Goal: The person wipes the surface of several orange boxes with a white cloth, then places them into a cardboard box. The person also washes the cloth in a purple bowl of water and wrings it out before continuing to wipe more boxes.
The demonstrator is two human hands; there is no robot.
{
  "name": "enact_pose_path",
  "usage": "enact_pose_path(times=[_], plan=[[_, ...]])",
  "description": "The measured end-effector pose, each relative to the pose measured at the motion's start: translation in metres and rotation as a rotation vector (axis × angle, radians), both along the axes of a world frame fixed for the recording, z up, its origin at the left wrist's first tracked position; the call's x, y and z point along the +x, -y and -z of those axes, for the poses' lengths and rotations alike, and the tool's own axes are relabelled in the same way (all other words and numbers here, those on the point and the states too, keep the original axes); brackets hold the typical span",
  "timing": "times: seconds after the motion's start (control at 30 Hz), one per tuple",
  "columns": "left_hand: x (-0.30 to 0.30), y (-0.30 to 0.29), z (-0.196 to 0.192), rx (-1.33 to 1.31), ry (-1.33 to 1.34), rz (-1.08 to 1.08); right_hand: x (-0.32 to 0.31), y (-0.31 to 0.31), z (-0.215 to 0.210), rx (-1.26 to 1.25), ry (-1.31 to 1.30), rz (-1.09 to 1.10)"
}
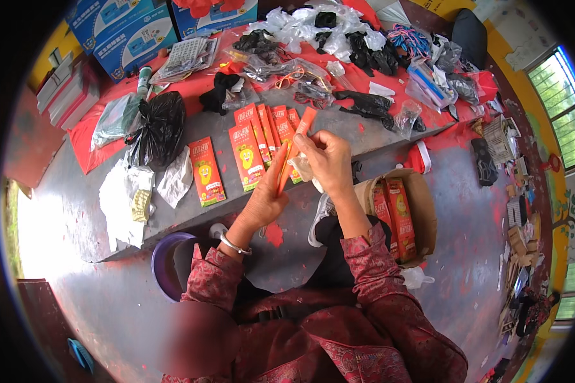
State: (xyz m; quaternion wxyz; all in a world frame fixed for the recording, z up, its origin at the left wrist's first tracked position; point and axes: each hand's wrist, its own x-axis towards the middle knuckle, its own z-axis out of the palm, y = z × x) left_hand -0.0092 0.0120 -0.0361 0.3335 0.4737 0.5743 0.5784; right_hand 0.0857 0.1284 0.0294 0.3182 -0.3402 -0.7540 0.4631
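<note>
Between my hands, above the grey platform's edge, a narrow orange-red packet [305, 120] is held tilted, turned nearly edge-on. My left hand [265, 199], with a silver bangle at the wrist, has its fingers closed along the packet's lower part. Higher up, my right hand [331, 158] pinches it between thumb and fingers. A crumpled whitish piece [302, 168] hangs by my right hand; its material is hard to make out. Behind my hands lie several flat red packets [244, 156] printed with a yellow cartoon fruit. One similar packet [207, 172] lies apart to the left.
An open cardboard box [425, 214] holding more red packets stands at my right knee. A purple bucket [163, 271] is at my left. On the platform are a tied black plastic bag [160, 127], white paper [122, 204] and heaped plastic bags [294, 29]. Blue boxes [124, 35] stand behind.
</note>
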Motion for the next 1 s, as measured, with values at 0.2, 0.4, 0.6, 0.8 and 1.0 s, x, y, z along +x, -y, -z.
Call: enact_pose_path(times=[0.2, 0.4, 0.6, 0.8, 1.0], plan=[[-0.013, 0.016, -0.008, -0.106, 1.465, 0.306, 0.028, -0.047, -0.014, -0.484, -0.835, 0.166], [0.004, 0.014, -0.016, -0.116, 1.381, 0.349, 0.012, -0.025, -0.019, 0.315, -0.452, 0.030], [-0.014, 0.020, 0.018, -0.085, 1.404, 0.161, -0.007, 0.015, 0.019, 0.691, -0.001, -0.456], [-0.008, 0.020, -0.003, -0.057, 1.355, 0.237, 0.024, 0.007, -0.018, -0.192, -0.338, -0.331], [0.005, 0.018, -0.005, -0.145, 1.402, 0.425, 0.005, -0.039, -0.027, 0.455, -0.280, -0.174]])
